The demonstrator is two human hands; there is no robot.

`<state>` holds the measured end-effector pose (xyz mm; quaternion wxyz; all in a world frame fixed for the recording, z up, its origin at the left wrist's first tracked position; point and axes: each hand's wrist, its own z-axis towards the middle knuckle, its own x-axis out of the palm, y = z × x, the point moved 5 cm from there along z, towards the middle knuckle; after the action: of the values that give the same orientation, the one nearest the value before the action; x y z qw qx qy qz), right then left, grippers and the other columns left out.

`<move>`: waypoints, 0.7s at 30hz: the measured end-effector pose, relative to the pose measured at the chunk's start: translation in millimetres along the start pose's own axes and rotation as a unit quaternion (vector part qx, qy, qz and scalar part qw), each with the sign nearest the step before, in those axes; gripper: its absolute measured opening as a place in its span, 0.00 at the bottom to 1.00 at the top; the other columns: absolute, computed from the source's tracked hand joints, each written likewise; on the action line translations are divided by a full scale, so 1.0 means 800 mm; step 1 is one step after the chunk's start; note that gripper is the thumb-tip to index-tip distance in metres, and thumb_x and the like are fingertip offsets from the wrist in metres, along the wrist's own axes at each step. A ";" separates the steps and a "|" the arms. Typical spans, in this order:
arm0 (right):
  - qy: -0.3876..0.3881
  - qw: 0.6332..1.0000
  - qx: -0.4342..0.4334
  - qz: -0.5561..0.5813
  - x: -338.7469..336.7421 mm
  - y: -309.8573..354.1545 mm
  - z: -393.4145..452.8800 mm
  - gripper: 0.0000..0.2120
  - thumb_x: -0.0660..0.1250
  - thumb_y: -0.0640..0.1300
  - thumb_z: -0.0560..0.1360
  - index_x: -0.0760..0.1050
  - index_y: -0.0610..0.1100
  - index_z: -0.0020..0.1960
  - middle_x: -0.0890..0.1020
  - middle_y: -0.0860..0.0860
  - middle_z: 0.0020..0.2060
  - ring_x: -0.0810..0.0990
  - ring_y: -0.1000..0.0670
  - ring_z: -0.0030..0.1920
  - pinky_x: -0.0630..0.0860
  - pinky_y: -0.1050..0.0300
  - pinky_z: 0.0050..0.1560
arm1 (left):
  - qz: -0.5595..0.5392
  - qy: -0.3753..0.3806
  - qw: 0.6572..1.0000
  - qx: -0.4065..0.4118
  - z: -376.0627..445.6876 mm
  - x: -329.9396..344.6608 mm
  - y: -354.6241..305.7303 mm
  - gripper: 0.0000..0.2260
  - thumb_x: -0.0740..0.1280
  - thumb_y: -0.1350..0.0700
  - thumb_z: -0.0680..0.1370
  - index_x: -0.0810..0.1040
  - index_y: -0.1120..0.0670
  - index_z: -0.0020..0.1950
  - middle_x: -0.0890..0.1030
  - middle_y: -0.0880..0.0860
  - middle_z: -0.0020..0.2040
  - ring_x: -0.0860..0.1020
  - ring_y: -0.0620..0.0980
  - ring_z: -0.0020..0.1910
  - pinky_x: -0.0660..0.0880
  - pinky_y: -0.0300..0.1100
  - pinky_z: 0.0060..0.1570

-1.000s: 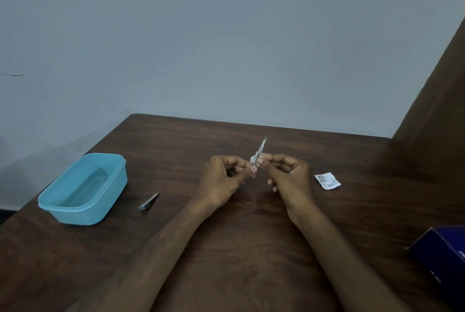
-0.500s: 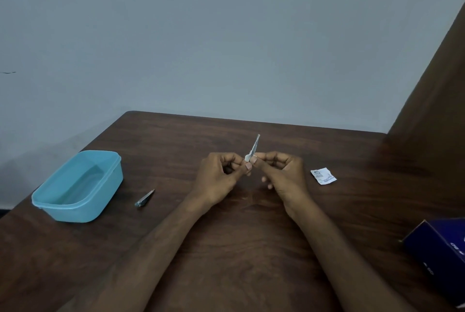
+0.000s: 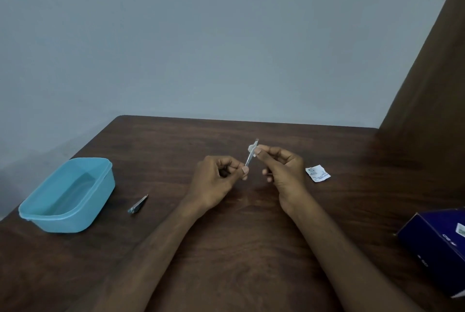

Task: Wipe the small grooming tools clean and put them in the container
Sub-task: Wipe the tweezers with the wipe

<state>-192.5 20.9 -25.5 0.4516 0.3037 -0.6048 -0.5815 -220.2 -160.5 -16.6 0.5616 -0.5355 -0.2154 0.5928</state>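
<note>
My left hand (image 3: 216,180) pinches the lower end of a thin metal tool, likely tweezers (image 3: 249,158), which slants up and to the right above the table's middle. My right hand (image 3: 281,170) pinches a small white wipe (image 3: 251,148) against the tool's upper part. A metal nail clipper (image 3: 138,204) lies on the table left of my left hand. Further left stands the light blue plastic container (image 3: 42,216), lidless, with nothing visible inside.
A torn white sachet (image 3: 317,173) lies right of my right hand. A dark blue box (image 3: 437,246) sits at the table's right edge. The brown wooden table (image 3: 239,248) meets a grey wall behind and a brown panel on the right.
My right hand with the wipe has slid up the tool toward its tip, away from my left hand. The clipper, container and sachet have not moved on the table.
</note>
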 end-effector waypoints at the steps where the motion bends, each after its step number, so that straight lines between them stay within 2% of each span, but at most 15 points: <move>1: -0.013 1.000 0.007 0.017 -0.002 -0.001 0.003 0.04 0.80 0.42 0.74 0.88 0.44 0.48 0.90 0.50 0.44 0.74 0.56 0.27 0.68 0.64 0.26 | 0.009 0.005 1.000 0.004 0.000 0.001 0.000 0.08 0.76 0.53 0.80 0.88 0.51 0.41 0.87 0.46 0.37 0.79 0.41 0.34 0.73 0.34 0.36; 4: -0.033 0.998 0.015 0.046 -0.007 -0.002 0.007 0.03 0.80 0.42 0.75 0.87 0.45 0.47 0.89 0.52 0.43 0.73 0.56 0.27 0.68 0.65 0.26 | 0.016 0.016 1.000 0.008 0.001 0.003 0.001 0.08 0.76 0.53 0.80 0.87 0.50 0.41 0.87 0.45 0.38 0.80 0.42 0.35 0.72 0.34 0.37; 7: -0.032 0.998 0.011 0.049 -0.008 -0.004 0.008 0.01 0.78 0.41 0.76 0.87 0.45 0.47 0.89 0.52 0.44 0.73 0.56 0.27 0.68 0.65 0.26 | 0.023 0.009 1.000 0.011 0.000 0.003 0.000 0.07 0.76 0.53 0.80 0.87 0.50 0.41 0.87 0.45 0.38 0.83 0.49 0.37 0.73 0.37 0.38; 10: -0.009 1.000 0.001 0.006 -0.004 -0.004 0.005 0.06 0.79 0.41 0.76 0.87 0.40 0.51 0.90 0.49 0.47 0.74 0.56 0.27 0.68 0.64 0.26 | 0.024 0.004 1.000 0.014 -0.001 0.002 -0.003 0.07 0.76 0.53 0.80 0.88 0.50 0.42 0.88 0.45 0.38 0.84 0.51 0.39 0.75 0.38 0.39; 12: -0.007 1.000 0.002 0.000 -0.002 -0.002 0.004 0.07 0.79 0.41 0.75 0.86 0.39 0.50 0.90 0.49 0.46 0.74 0.55 0.27 0.69 0.64 0.26 | 0.025 0.006 1.000 0.018 -0.001 0.001 -0.004 0.07 0.76 0.53 0.80 0.87 0.51 0.42 0.87 0.46 0.38 0.84 0.51 0.38 0.75 0.37 0.38; 14: -0.026 0.999 0.012 0.027 -0.005 0.001 0.005 0.06 0.80 0.41 0.74 0.84 0.42 0.47 0.89 0.51 0.43 0.74 0.55 0.26 0.68 0.63 0.25 | 0.035 0.017 0.999 0.016 -0.002 0.004 -0.003 0.07 0.76 0.54 0.80 0.87 0.51 0.41 0.87 0.45 0.37 0.83 0.49 0.35 0.73 0.36 0.37; 16: -0.042 0.998 0.008 0.039 -0.009 0.003 0.008 0.08 0.80 0.40 0.74 0.81 0.44 0.45 0.87 0.51 0.39 0.73 0.56 0.24 0.67 0.64 0.24 | 0.044 0.023 0.999 0.018 -0.002 0.006 -0.004 0.07 0.77 0.54 0.79 0.87 0.51 0.41 0.87 0.45 0.37 0.79 0.43 0.33 0.72 0.33 0.35; 21: -0.024 1.000 0.003 0.015 -0.006 0.001 0.006 0.09 0.79 0.39 0.75 0.81 0.44 0.51 0.88 0.51 0.40 0.73 0.56 0.24 0.67 0.64 0.24 | 0.046 0.014 0.999 0.019 -0.001 0.002 -0.005 0.07 0.77 0.55 0.79 0.87 0.51 0.41 0.87 0.45 0.36 0.77 0.39 0.32 0.71 0.31 0.36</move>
<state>-194.9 27.3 -25.0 0.4450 0.2818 -0.6218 -0.5795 -217.3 -158.3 -14.5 0.5468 -0.5420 -0.1719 0.6145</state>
